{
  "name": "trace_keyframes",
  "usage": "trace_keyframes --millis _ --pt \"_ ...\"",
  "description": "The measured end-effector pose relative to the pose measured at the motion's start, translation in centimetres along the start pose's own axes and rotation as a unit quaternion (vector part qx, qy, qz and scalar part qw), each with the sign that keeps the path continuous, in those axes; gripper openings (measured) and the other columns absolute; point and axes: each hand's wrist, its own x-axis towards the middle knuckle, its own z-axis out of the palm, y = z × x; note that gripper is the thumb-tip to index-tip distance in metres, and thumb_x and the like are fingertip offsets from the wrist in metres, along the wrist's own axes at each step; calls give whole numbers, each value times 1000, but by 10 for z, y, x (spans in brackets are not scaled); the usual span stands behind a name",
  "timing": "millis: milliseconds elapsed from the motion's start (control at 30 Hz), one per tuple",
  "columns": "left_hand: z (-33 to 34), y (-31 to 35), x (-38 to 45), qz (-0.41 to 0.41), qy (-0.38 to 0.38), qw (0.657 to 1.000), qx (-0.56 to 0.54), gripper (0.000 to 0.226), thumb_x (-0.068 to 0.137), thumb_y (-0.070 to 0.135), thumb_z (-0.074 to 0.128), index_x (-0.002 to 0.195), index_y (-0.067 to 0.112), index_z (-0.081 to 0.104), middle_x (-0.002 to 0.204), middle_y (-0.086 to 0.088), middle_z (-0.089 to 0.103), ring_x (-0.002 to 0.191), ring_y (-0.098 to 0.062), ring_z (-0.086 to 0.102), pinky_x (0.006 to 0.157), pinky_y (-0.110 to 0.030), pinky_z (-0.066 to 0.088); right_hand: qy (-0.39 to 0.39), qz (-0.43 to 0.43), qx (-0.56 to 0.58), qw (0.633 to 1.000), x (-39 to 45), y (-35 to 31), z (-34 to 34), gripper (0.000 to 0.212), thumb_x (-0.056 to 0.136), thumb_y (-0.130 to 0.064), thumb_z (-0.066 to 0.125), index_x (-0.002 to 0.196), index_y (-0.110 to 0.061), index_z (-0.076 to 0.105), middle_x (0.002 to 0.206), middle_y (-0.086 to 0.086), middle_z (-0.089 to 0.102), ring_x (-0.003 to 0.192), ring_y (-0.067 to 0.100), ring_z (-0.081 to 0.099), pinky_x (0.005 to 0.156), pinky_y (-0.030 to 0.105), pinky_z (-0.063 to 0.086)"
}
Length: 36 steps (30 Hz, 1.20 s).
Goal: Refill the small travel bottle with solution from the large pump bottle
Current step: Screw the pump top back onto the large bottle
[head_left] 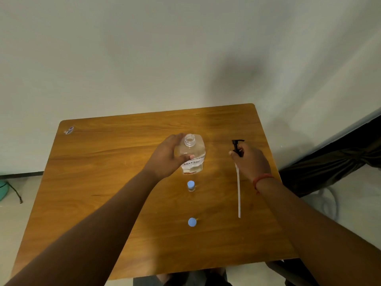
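The left hand (167,156) is gripping the large bottle (192,155) from its left side, fingers curled behind it and the thumb pressing on the white label marked "SOLUTION". The bottle is standing upright near the middle of the wooden table (99,172), its neck open and a little clear liquid showing inside. The right hand (250,159) is holding the black pump head (237,146) to the right of the bottle, fingers closed round it, with the white dip tube (238,193) trailing toward the near edge. Just near of the large bottle, the small travel bottle (191,186) is standing upright, blue at its top. Nearer still, a blue cap (192,222) is lying on the table, apart from both bottles.
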Motion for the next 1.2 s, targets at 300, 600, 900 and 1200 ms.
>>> trace_keyframes --millis 300,600,900,1200 --pt "-42 48 -20 37 -8 999 -21 62 81 44 77 138 29 55 125 11 64 113 -9 60 103 -41 51 103 -107 70 986 10 -84 -90 31 92 -41 63 112 -17 63 105 1 67 92 18 64 80 33 56" --pt "-140 146 -13 104 44 993 28 56 80 56 72 129 29 64 111 13 69 102 -6 64 95 -40 54 181 -226 83 954 6 -201 -218 23 90 -42 62 100 -21 61 78 -9 50 75 17 54 66 28 43" --pt "-275 295 -10 198 103 971 81 8 91 46 68 90 39 64 91 19 67 81 1 62 72 -18 45 301 -307 87 899 -28 -315 -364 26 90 -45 62 102 -22 61 90 -4 60 81 17 58 69 29 45" --pt "-339 362 -19 234 124 961 84 62 74 73 61 111 25 72 114 9 73 106 -15 68 99 -48 54 363 -330 89 867 -64 -367 -449 33 90 -45 63 111 -20 62 98 -4 61 86 19 61 76 31 50"
